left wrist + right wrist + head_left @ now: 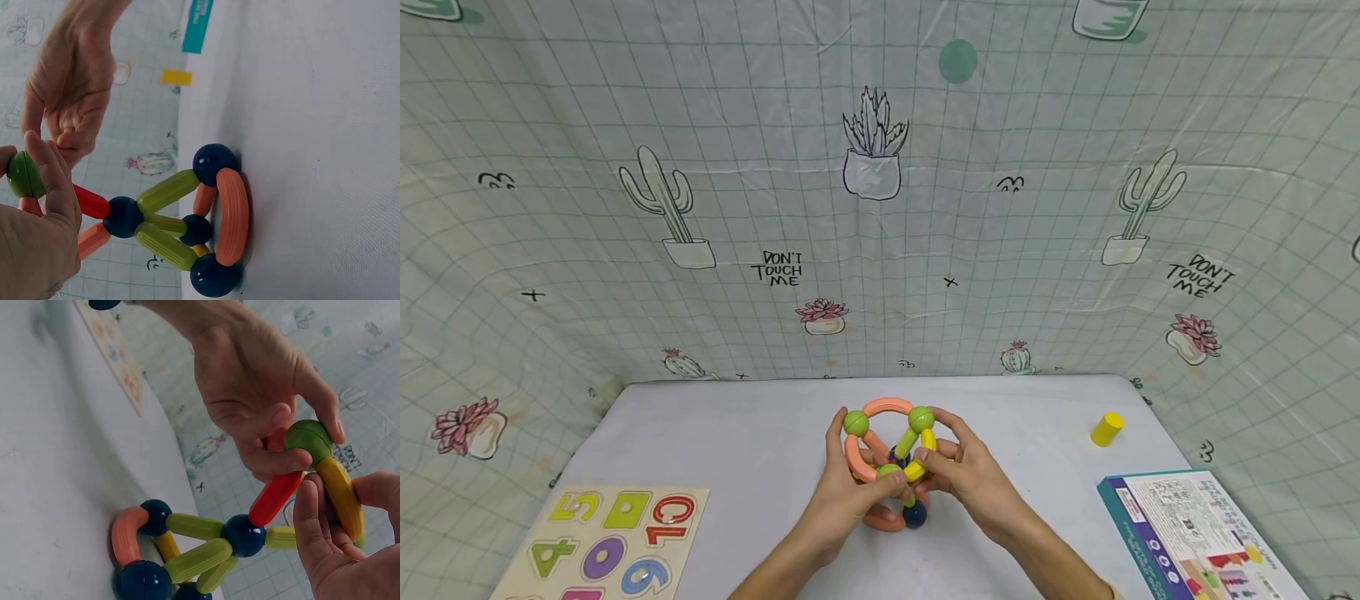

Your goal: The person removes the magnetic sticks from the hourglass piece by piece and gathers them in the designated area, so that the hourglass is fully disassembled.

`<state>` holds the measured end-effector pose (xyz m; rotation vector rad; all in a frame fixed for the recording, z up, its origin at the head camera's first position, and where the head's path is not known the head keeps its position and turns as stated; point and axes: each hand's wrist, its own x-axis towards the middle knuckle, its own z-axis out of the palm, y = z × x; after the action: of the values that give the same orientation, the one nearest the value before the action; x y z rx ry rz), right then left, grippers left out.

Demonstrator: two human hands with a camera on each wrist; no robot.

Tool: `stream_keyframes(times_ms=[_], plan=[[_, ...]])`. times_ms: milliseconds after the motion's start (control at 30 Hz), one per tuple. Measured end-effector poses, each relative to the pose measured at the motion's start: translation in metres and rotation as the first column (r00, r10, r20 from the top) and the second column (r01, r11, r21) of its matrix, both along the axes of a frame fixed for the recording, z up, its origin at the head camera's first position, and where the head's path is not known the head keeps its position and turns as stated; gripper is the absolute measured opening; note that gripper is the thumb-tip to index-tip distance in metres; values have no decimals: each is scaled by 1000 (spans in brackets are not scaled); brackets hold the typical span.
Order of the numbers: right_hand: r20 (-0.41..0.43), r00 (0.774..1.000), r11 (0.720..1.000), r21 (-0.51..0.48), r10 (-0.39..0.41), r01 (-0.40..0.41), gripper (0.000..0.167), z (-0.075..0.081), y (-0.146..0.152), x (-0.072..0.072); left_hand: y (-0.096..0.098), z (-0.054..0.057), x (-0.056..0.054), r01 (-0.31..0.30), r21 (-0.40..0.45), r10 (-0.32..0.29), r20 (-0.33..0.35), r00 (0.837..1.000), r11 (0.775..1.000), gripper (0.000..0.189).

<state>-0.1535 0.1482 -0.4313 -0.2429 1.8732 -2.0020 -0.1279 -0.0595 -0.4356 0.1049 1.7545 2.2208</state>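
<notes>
A toy of balls and rods stands upright on the white table. Its upper ring has green balls (pixel 857 423), orange curved rods (pixel 887 406) and a yellow curved rod (pixel 342 497). A red rod (pixel 275 497) and a light green rod lead down to a dark blue ball (pixel 122 217). Below it, green straight rods (pixel 165 190) spread to a base of dark blue balls and an orange curved rod (pixel 232 217). My left hand (pixel 844 490) pinches the near green ball (pixel 308 442). With fingers and thumb my right hand (pixel 973 475) holds the yellow curved rod.
A yellow cylinder (pixel 1107 429) stands at the back right of the table (pixel 737 433). A printed box (pixel 1198 525) lies at the front right. A wooden number board (pixel 602 533) lies at the front left. A patterned cloth (pixel 880 242) hangs behind the table.
</notes>
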Motion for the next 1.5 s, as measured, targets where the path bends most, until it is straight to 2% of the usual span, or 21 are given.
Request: stream_keyframes(times_ms=[333,567,633,867,1500], plan=[[-4,1000,1000,4,-14,14,68,-1,0,1,0,0,0,-8,-8,8,13,1000,1000,123],[33,997,997,-24,-70,71,74,-1,-3,2,0,0,0,-9,-5,9,10,1000,1000,123],[38,996,996,-32,-79,80,72,0,-3,2,0,0,-1,-12,-7,12,11,1000,1000,123],[10,998,998,-31,-58,59,53,0,-4,3,1,0,-1,-17,-8,18,21,1000,1000,123],[27,999,998,-36,-44,45,54,1,3,3,-1,1,-1,-20,-14,20,5,1000,1000,117]])
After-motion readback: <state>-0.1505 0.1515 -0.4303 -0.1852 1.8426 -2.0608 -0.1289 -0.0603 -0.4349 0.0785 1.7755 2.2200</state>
